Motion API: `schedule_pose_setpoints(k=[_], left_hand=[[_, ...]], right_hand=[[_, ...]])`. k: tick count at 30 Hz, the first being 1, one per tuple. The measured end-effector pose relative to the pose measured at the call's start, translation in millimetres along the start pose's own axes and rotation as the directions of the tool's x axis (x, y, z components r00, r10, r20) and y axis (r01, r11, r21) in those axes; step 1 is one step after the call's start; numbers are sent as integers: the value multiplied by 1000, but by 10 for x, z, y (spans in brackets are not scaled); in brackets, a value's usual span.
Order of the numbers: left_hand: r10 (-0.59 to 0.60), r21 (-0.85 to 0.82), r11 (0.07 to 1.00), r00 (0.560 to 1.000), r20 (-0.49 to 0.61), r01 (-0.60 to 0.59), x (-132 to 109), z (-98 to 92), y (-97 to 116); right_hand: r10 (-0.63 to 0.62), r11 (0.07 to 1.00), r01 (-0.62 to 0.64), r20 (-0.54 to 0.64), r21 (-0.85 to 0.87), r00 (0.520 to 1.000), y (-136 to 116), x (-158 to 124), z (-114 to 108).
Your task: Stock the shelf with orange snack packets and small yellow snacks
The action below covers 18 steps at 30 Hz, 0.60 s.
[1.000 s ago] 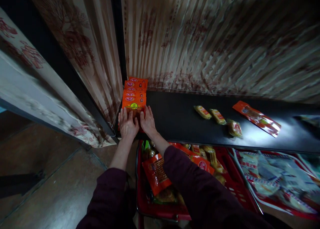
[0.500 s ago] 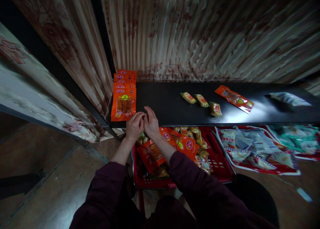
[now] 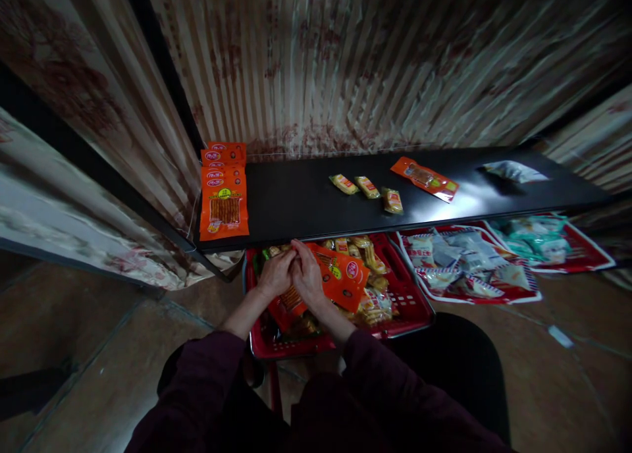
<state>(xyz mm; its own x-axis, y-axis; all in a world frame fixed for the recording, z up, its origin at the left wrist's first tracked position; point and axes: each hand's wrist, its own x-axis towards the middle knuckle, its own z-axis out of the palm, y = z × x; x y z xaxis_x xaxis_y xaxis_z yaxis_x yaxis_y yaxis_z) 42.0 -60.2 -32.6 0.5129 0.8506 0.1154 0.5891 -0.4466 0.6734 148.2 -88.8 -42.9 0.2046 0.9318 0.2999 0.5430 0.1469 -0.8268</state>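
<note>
My left hand (image 3: 277, 273) and my right hand (image 3: 307, 275) meet over a red basket (image 3: 412, 308), just in front of the shelf edge. The left fingers curl against the right hand, and what they hold, if anything, is hidden. My right fingers are stretched out, lying close together. Beneath and beside both hands are orange snack packets (image 3: 345, 278) among small yellow-wrapped snacks (image 3: 378, 262). At the left end of the black shelf (image 3: 291, 203), a column of overlapping orange packets (image 3: 224, 206) lies face up, apart from my hands.
Several small wrapped snacks (image 3: 368, 187), a single orange packet (image 3: 425, 178) and a white packet (image 3: 516, 171) lie along the shelf. Two more baskets, one with white packets (image 3: 469, 259) and one with green packets (image 3: 538, 239), stand at the right. A black post (image 3: 162, 64) and patterned curtains (image 3: 306, 64) border the shelf.
Both hands have drawn back from the shelf's front edge to over the basket, coming closer together. The view has shifted, showing more of the right side.
</note>
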Motion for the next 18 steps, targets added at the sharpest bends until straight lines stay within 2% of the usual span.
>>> schedule_pose_setpoints(k=[3,5,9,15,18], left_hand=[[-79,3,997,985,154,79,-26,162,16],[-121,32,993,970,211,117,-43,259,16],[-235,69,972,951,202,225,-52,388,-15],[-401,58,916,906,135,397,-33,454,-80],[-453,97,891,875,171,443,-40,467,-118]], right_hand=[[108,992,-107,4,-67,994,131,-166,-1],[165,984,-164,13,-76,986,212,-255,5],[255,966,-254,4,-40,967,341,-406,8],[387,920,-383,-37,85,921,495,-653,3],[436,897,-431,-37,99,899,533,-755,-30]])
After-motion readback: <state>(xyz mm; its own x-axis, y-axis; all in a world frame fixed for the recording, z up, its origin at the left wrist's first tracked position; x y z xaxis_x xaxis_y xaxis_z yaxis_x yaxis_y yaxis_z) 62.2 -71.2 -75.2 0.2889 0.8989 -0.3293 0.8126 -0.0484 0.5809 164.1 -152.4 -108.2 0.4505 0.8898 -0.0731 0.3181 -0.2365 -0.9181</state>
